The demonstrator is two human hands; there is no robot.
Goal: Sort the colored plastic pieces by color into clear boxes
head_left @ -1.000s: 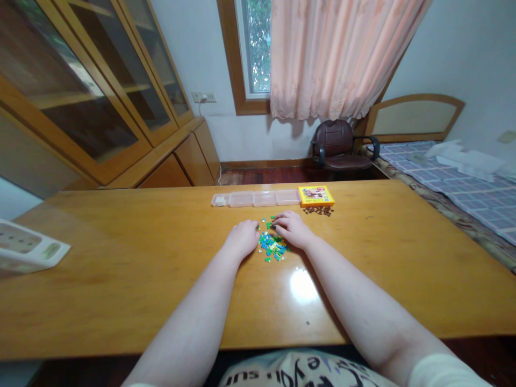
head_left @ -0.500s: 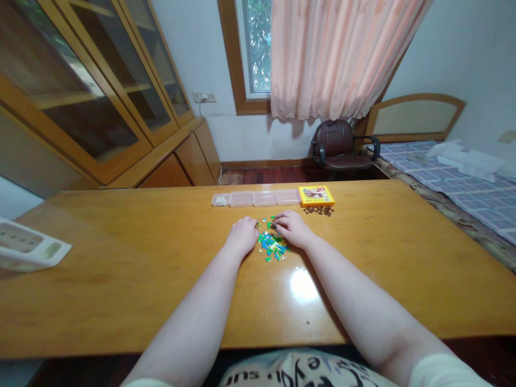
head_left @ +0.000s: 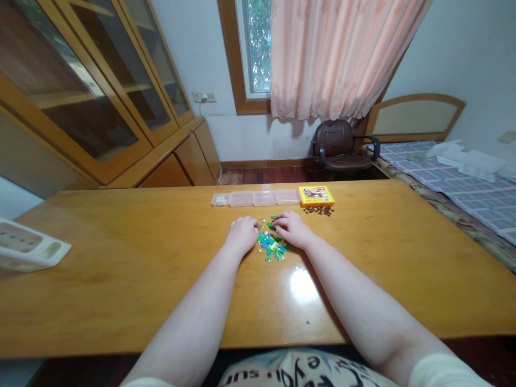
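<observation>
A loose pile of tiny blue, green, yellow and white plastic pieces (head_left: 274, 247) lies on the wooden table between my hands. My left hand (head_left: 242, 234) rests at the pile's left edge, its fingers curled inward; what they may hold is hidden. From the right reaches my right hand (head_left: 293, 228), thumb and fingers bent together around a small dark piece (head_left: 274, 227) at the pile's upper side. Green pieces (head_left: 270, 224) lie right by those fingertips. A few strays are scattered around the pile.
A row of clear plastic compartments (head_left: 253, 199) lies beyond my hands, beside a yellow box (head_left: 316, 195). Brown pieces (head_left: 318, 210) are spread before the box. A white holder (head_left: 32, 247) stands at the table's left; a brown chair (head_left: 336, 145) is behind the table.
My left fingers have shifted slightly to the right. The fingertips of my right hand have moved a little, and the green pieces beside them lie differently.
</observation>
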